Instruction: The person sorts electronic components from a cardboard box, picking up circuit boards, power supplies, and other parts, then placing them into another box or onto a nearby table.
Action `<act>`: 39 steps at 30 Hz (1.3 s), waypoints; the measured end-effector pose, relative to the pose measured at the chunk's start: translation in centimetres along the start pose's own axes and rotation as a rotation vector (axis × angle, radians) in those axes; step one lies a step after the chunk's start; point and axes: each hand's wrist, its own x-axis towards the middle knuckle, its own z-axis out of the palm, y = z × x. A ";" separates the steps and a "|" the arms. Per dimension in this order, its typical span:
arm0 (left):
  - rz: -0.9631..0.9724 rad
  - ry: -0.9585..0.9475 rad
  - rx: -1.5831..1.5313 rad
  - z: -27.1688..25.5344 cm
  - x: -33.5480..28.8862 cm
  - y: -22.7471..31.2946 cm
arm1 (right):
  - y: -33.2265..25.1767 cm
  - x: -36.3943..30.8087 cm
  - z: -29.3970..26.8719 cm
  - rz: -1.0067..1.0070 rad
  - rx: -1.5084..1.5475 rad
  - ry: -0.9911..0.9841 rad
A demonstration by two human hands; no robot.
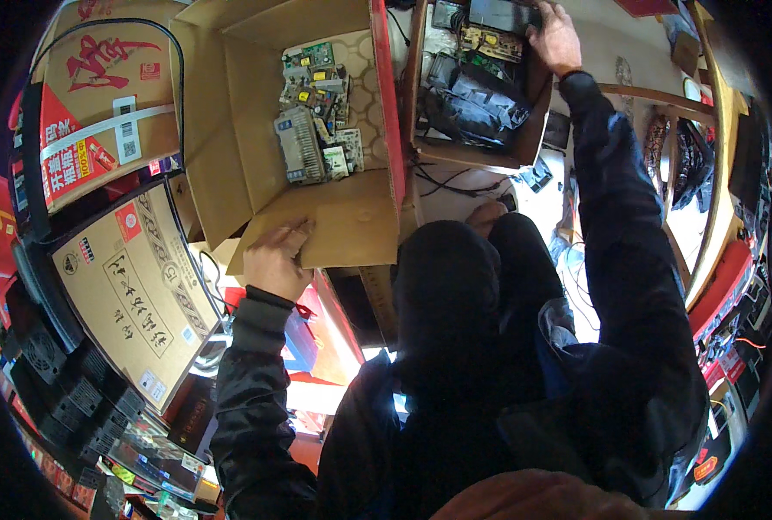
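At upper centre, your left hand (275, 257) grips the open brown cardboard box's (230, 130) flap; your right hand (556, 39) grasps a black device (500, 15), sorting parts; next needs a clean lift.

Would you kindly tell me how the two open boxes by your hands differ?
The open brown cardboard box holds pale green circuit boards; the darker wooden box holds black parts. The left hand grips the cardboard box's flap; the right hand reaches into the wooden box. Both hold electronics.
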 end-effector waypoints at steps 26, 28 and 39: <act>-0.039 -0.005 -0.016 -0.1 -0.2 0.2 | -10.5 -1.8 8.3 -0.080 0.440 -0.312; -0.047 -0.034 0.024 -0.1 -0.2 0.2 | -10.8 -0.8 10.5 -0.134 0.418 -0.393; -0.042 -0.063 -0.008 -0.5 0.0 0.3 | -11.4 -0.5 2.9 -0.423 0.180 -1.006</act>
